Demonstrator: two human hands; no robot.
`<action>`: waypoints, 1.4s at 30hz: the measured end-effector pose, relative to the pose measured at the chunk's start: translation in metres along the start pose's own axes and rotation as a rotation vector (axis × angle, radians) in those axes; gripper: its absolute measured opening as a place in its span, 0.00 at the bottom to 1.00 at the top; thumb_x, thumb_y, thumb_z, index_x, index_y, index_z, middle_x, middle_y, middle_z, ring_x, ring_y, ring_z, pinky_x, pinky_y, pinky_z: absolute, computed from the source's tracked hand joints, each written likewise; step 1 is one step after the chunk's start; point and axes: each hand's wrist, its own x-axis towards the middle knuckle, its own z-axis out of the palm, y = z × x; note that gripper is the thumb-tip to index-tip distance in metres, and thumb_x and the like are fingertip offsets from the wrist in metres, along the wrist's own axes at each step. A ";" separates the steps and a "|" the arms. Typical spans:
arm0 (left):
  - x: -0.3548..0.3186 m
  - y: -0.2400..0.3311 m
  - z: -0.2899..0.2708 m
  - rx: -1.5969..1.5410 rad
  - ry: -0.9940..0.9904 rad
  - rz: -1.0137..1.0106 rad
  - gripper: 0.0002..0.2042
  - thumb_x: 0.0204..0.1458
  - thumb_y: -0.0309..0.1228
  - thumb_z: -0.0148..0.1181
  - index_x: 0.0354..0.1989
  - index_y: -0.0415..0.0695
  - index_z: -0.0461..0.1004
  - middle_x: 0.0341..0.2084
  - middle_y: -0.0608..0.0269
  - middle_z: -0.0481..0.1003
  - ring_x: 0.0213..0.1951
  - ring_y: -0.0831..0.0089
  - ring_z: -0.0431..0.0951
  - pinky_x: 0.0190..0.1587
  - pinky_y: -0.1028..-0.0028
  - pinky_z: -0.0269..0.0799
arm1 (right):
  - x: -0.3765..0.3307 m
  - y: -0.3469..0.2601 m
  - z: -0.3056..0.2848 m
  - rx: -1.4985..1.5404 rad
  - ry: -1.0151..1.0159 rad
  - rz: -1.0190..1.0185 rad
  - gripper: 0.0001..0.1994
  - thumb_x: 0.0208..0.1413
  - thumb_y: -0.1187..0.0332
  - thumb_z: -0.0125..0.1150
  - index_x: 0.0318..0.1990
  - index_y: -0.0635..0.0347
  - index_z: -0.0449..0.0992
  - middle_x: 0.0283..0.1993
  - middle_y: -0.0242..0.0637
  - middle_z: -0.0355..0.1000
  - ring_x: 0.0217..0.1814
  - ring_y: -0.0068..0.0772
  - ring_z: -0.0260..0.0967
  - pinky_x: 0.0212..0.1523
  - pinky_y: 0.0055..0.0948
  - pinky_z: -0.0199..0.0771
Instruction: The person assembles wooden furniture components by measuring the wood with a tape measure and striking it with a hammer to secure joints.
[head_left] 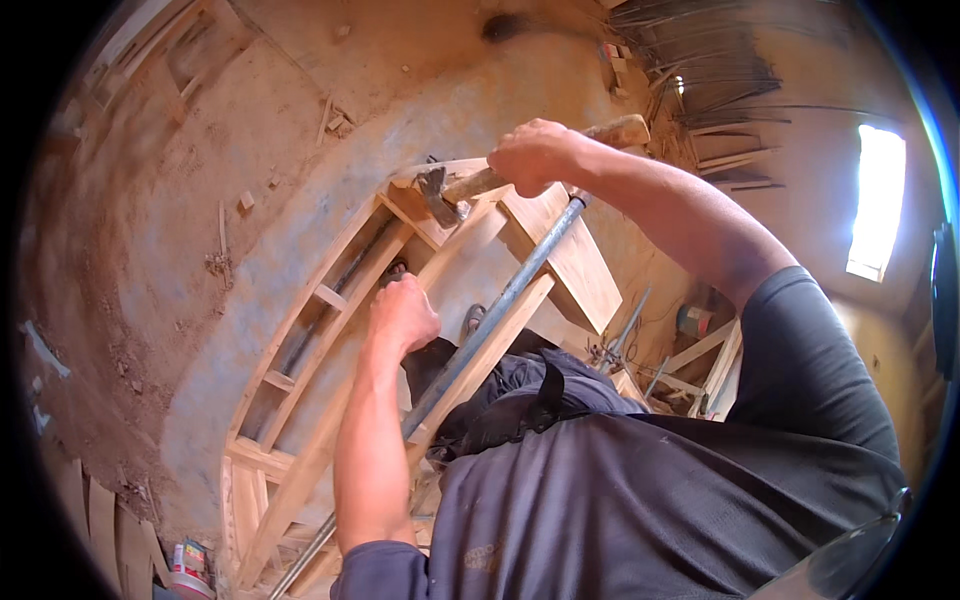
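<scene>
My right hand (535, 157) is closed round the thick wooden handle of a hammer (437, 196). Its dark metal head is over the far corner of a pale wooden frame (345, 300), close to a short cross-piece; I cannot tell whether they touch. My left hand (405, 312) is a closed fist above the frame's long rails, nearer to me than the hammer head. What its fingers hold, if anything, is hidden. A grey metal pipe (510, 290) runs slantwise across the frame, to the right of my left hand.
A wide wooden board (572, 262) lies to the right of the pipe. Wood scraps and a bucket (692, 320) stand at the right. Thin rods (715, 70) are heaped at the far right. Another bucket (190, 568) is at the lower left, beside loose boards (110, 530).
</scene>
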 end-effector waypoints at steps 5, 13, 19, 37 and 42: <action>-0.003 0.003 0.003 0.015 -0.020 -0.007 0.21 0.45 0.24 0.54 0.48 0.26 0.72 0.42 0.32 0.77 0.50 0.45 0.79 0.56 0.58 0.74 | 0.000 0.018 0.035 0.262 0.229 0.078 0.15 0.41 0.75 0.54 0.39 0.62 0.80 0.35 0.49 0.79 0.38 0.52 0.78 0.35 0.45 0.77; -0.007 0.006 0.004 -0.021 0.011 -0.044 0.18 0.43 0.23 0.53 0.45 0.30 0.75 0.42 0.34 0.78 0.48 0.44 0.79 0.54 0.59 0.74 | -0.099 -0.004 0.116 1.372 0.417 0.320 0.09 0.46 0.74 0.61 0.34 0.63 0.68 0.18 0.32 0.65 0.14 0.21 0.63 0.15 0.27 0.62; -0.005 0.010 0.011 -0.006 0.025 -0.055 0.16 0.41 0.25 0.56 0.41 0.33 0.76 0.40 0.34 0.78 0.47 0.45 0.79 0.51 0.59 0.75 | -0.177 -0.054 0.232 1.986 0.404 0.466 0.11 0.49 0.74 0.66 0.29 0.58 0.66 0.15 0.30 0.63 0.12 0.24 0.62 0.14 0.28 0.64; -0.047 -0.039 0.134 0.469 1.080 0.046 0.29 0.50 0.35 0.63 0.59 0.33 0.68 0.59 0.43 0.69 0.62 0.47 0.65 0.65 0.54 0.61 | -0.196 -0.121 0.507 3.365 -0.161 -0.001 0.07 0.59 0.71 0.59 0.32 0.55 0.65 0.24 0.28 0.63 0.19 0.22 0.59 0.23 0.31 0.67; -0.114 -0.135 0.235 0.435 1.292 -0.087 0.25 0.49 0.31 0.61 0.56 0.33 0.69 0.59 0.42 0.68 0.65 0.45 0.61 0.68 0.49 0.54 | -0.150 -0.130 0.551 3.506 -0.112 0.406 0.12 0.62 0.71 0.53 0.25 0.55 0.64 0.18 0.26 0.60 0.16 0.23 0.57 0.18 0.24 0.63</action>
